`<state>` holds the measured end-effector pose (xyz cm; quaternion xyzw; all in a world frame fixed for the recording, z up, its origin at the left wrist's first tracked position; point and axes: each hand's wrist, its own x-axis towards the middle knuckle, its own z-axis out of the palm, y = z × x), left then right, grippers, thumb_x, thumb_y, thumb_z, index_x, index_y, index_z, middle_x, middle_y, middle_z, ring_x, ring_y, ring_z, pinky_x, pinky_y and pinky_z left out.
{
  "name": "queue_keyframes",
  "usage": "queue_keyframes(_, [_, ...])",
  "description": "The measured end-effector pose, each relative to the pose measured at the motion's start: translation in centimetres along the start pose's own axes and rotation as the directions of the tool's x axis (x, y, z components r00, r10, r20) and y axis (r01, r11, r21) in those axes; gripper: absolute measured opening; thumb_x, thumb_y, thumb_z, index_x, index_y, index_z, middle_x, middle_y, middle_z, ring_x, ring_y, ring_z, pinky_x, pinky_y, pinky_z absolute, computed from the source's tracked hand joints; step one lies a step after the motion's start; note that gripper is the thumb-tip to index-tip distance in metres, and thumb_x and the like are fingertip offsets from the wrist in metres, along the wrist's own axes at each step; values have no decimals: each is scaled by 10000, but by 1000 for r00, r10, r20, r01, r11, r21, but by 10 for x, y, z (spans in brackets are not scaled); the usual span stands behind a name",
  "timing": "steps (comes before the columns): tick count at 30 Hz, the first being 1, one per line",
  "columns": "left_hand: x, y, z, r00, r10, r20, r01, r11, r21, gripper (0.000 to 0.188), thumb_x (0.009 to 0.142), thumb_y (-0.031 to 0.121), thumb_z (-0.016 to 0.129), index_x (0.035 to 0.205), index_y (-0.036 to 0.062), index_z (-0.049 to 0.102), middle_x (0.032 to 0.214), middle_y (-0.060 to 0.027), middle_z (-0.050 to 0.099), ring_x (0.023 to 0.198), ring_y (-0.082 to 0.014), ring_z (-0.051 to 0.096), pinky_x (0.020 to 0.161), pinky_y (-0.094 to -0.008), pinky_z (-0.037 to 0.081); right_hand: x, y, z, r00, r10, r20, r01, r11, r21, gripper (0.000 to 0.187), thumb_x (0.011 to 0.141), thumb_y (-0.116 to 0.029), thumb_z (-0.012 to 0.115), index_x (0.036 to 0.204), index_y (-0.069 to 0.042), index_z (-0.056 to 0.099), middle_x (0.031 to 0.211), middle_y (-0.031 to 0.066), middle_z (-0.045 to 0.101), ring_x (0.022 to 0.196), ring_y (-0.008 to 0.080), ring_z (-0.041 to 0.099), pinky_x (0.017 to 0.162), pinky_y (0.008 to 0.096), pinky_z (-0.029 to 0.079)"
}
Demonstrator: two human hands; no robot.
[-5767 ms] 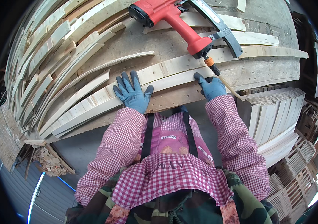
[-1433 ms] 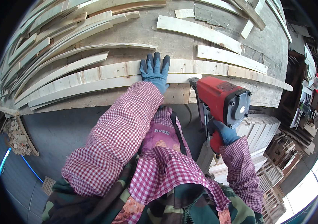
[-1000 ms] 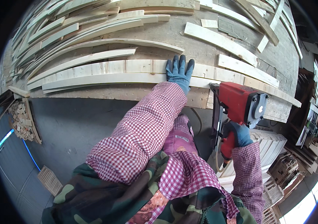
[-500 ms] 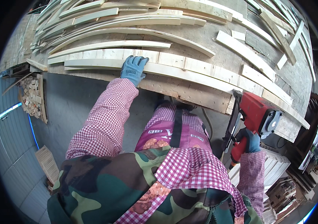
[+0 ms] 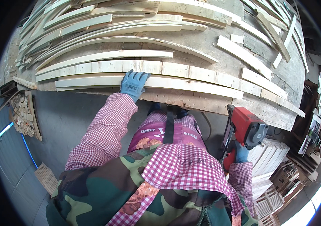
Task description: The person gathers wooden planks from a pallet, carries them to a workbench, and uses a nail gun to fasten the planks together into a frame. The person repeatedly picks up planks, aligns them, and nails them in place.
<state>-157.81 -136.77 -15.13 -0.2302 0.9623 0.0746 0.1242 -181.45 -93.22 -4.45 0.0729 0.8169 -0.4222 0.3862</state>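
My left hand (image 5: 133, 86), in a blue glove, is curled over a pale wooden strip (image 5: 190, 84) along the table's near edge. Its fingertips reach toward a longer pale board (image 5: 104, 66) lying just beyond that strip. In my right hand (image 5: 241, 151), also gloved in blue, is a red and black nail gun (image 5: 245, 122), gripped by its handle. The tool's nose is near the table edge, slightly below the right end of the strip and apart from it. My right fingers are partly hidden behind the tool.
Many loose wooden strips (image 5: 130, 26) cover the far side of the worktable (image 5: 202, 103). Shorter boards (image 5: 264, 83) lie to the right. A bin of wood offcuts (image 5: 23, 113) stands at left. Pale wood pieces are stacked (image 5: 267, 158) beside my right arm. A hose (image 5: 208, 126) hangs below the table.
The nail gun has drawn back from the strip's right end toward me. My left hand stays on the strip, whose right end now sits farther from the longer board. The view has shifted slightly.
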Motion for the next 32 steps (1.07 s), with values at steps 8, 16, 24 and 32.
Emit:
queue_keyframes(8, [12,-3,-23,985,15,170,-4,998,-66,602,669,229,739,1206,163,477,1146,-52,528,1059,-245,507,940,-386,382,19,38,13,989,-116,-97,95,975,-202,294,727,-51,636,1005,12,565,906,119,617,796,210,618,672,305,498])
queue_keyframes(16, [-4,25,-12,987,75,141,-65,995,-77,690,638,259,768,1249,165,460,1174,-48,502,1123,-243,445,995,-430,305,32,68,-17,971,-196,-139,140,932,-334,317,707,-61,638,1001,12,544,866,115,614,748,222,599,653,311,475])
queue_keyframes(24, [8,16,-5,956,99,277,-77,993,-89,600,650,259,771,1169,142,494,1118,-82,527,1012,-258,546,877,-386,440,21,29,1,995,-57,-85,19,918,-395,491,682,-99,686,1143,-19,536,1068,117,602,915,230,589,781,329,478])
queue_keyframes(32, [20,11,-17,911,127,392,-112,992,-61,625,658,401,760,1163,148,492,1076,-67,536,1020,-240,547,880,-362,442,-6,-1,22,989,-59,-139,26,973,-228,189,736,-134,628,884,-16,637,751,103,646,694,212,633,656,324,504])
